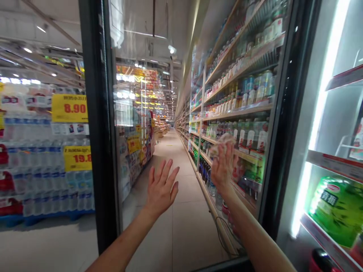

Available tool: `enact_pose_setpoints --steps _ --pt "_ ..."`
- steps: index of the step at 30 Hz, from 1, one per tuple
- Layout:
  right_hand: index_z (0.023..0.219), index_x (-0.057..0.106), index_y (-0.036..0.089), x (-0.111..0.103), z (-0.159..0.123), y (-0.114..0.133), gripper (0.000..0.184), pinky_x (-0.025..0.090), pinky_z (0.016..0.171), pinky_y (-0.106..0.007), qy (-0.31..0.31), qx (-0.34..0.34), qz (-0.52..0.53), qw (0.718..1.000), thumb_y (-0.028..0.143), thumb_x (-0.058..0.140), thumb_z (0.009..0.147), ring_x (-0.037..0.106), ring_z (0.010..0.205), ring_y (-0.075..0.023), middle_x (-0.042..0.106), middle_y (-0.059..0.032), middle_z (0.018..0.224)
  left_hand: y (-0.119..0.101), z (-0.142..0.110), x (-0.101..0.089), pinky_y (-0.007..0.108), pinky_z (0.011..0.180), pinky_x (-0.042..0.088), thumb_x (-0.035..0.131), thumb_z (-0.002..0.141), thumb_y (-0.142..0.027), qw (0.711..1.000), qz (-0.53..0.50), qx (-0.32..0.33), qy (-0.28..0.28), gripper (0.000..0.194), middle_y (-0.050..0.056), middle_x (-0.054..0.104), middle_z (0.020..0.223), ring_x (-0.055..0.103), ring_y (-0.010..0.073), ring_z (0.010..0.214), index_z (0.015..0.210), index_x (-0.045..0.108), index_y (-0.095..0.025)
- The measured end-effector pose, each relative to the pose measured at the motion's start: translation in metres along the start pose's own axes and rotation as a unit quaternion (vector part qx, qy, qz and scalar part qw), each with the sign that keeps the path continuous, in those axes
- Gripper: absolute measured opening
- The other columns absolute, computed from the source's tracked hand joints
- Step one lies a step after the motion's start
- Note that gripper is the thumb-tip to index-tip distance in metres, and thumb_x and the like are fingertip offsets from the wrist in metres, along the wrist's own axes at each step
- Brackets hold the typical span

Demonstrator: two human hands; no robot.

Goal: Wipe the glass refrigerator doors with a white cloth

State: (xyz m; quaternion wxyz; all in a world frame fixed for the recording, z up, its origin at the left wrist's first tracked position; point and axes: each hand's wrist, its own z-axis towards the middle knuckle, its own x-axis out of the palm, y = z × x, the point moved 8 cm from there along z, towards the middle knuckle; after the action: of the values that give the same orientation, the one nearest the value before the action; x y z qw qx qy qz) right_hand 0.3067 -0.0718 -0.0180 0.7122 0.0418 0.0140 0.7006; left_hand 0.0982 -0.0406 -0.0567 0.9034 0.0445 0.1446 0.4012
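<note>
Working now | cloth is held beneath right hand, grip nearly flat, seemingly pressed to glass door | left hand splayed, nothing held, contact unclear | pressure best spread evenly, strokes overlapped toward frame

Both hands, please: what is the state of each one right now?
Left hand: open and spread, nothing seen in it.
Right hand: holding a crumpled pale cloth.
</note>
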Motion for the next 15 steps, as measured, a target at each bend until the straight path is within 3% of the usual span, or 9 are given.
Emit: enact_pose_setpoints --steps 2,4,6,8,10,12,15 --pt "0.133 0.032 0.028 0.007 -0.012 0.034 0.051 0.017 0.106 -0.052 0.057 -0.112 0.016 0.992 0.022 0.04 0.083 0.022 0.134 -0.024 0.033 -0.0091 0.141 0.01 0.005 -0.005 0.047 0.107 0.016 0.053 0.079 -0.025 1.0 0.009 -0.017 -0.007 0.048 0.011 0.041 0.136 0.027 0.0243 0.131 0.126 0.045 -0.022" --pt "0.132 0.034 0.03 0.005 -0.015 0.032 0.051 0.016 0.106 -0.052 0.071 -0.146 0.006 0.987 0.023 0.042 0.082 0.024 0.133 -0.0234 0.036 -0.0074 0.14 0.028 0.014 -0.014 0.049 0.107 0.015 0.053 0.078 -0.027 0.998 0.026 -0.053 -0.026 0.053 0.011 0.035 0.14 0.024 0.026 0.132 0.13 0.04 -0.022" --pt "0.133 0.033 0.027 -0.003 -0.002 -0.004 0.05 0.017 0.104 -0.054 0.035 -0.07 -0.02 0.997 0.024 0.04 0.083 0.026 0.132 -0.0245 0.035 -0.0099 0.14 0.044 0.021 -0.023 0.05 0.107 0.014 0.054 0.078 -0.03 0.995 0.044 -0.078 -0.046 0.059 0.01 0.03 0.142 0.022 0.0272 0.133 0.133 0.035 -0.022" --pt "0.135 0.03 0.023 -0.011 0.016 -0.045 0.051 0.02 0.102 -0.057 -0.016 0.059 -0.038 0.997 0.026 0.036 0.085 0.025 0.132 -0.0271 0.032 -0.0142 0.141 0.054 0.026 -0.028 0.05 0.107 0.014 0.054 0.078 -0.031 0.994 0.055 -0.079 -0.051 0.061 0.01 0.029 0.142 0.021 0.0271 0.133 0.134 0.032 -0.022" --pt "0.136 0.027 0.02 -0.012 0.027 -0.057 0.052 0.021 0.1 -0.059 -0.041 0.132 -0.033 0.99 0.027 0.033 0.086 0.025 0.132 -0.0286 0.029 -0.0161 0.142 0.058 0.027 -0.029 0.05 0.107 0.014 0.053 0.078 -0.03 0.994 0.06 -0.073 -0.054 0.061 0.01 0.028 0.143 0.02 0.0269 0.134 0.134 0.031 -0.022" --pt "0.136 0.027 0.021 -0.005 0.031 -0.027 0.051 0.02 0.102 -0.057 -0.032 0.097 -0.013 0.995 0.027 0.033 0.086 0.023 0.133 -0.0275 0.029 -0.0146 0.143 0.058 0.026 -0.027 0.051 0.107 0.013 0.053 0.078 -0.029 0.994 0.06 -0.072 -0.058 0.06 0.01 0.026 0.144 0.019 0.0269 0.134 0.134 0.031 -0.023" --pt "0.134 0.032 0.026 0.011 0.018 0.057 0.051 0.016 0.106 -0.052 0.039 -0.074 0.023 0.996 0.025 0.038 0.084 0.019 0.135 -0.0243 0.033 -0.0094 0.141 0.056 0.024 -0.026 0.051 0.107 0.013 0.052 0.078 -0.028 0.994 0.059 -0.069 -0.06 0.059 0.009 0.025 0.144 0.019 0.0269 0.134 0.134 0.032 -0.024"
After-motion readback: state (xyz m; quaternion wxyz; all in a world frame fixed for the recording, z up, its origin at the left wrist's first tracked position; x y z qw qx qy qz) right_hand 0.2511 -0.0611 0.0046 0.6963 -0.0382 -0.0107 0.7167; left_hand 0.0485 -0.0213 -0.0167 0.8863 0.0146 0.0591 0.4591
